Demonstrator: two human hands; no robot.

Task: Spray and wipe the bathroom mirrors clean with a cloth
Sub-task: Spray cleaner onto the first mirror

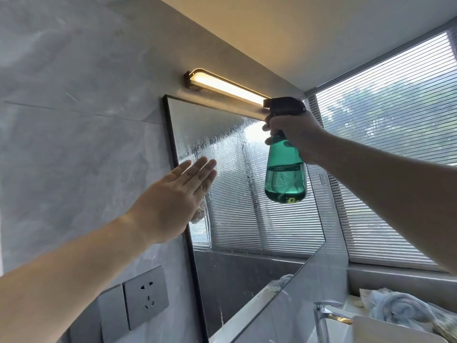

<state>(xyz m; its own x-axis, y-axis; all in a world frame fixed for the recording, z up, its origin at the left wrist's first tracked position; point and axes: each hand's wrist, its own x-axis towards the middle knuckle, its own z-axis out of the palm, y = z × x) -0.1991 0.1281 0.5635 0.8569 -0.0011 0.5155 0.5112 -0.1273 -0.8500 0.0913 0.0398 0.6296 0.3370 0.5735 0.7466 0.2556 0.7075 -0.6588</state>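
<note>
A black-framed mirror (249, 219) hangs on the grey tiled wall, its upper part covered in droplets and runs of liquid. My left hand (173, 201) lies flat with straight fingers at the mirror's left edge. A bit of white cloth (200, 211) shows under its palm, against the glass. My right hand (295, 134) grips the neck of a green spray bottle (285, 177) with a black trigger head. It holds the bottle upright in front of the mirror's upper right, nozzle toward the glass. The bottle is about half full.
A lit strip lamp (227, 87) sits just above the mirror. A wall socket (146, 297) is at the lower left. At the lower right are a chrome faucet (322, 318), a white basin (385, 330) and a crumpled pale blue towel (400, 305). A window with blinds (395, 115) fills the right.
</note>
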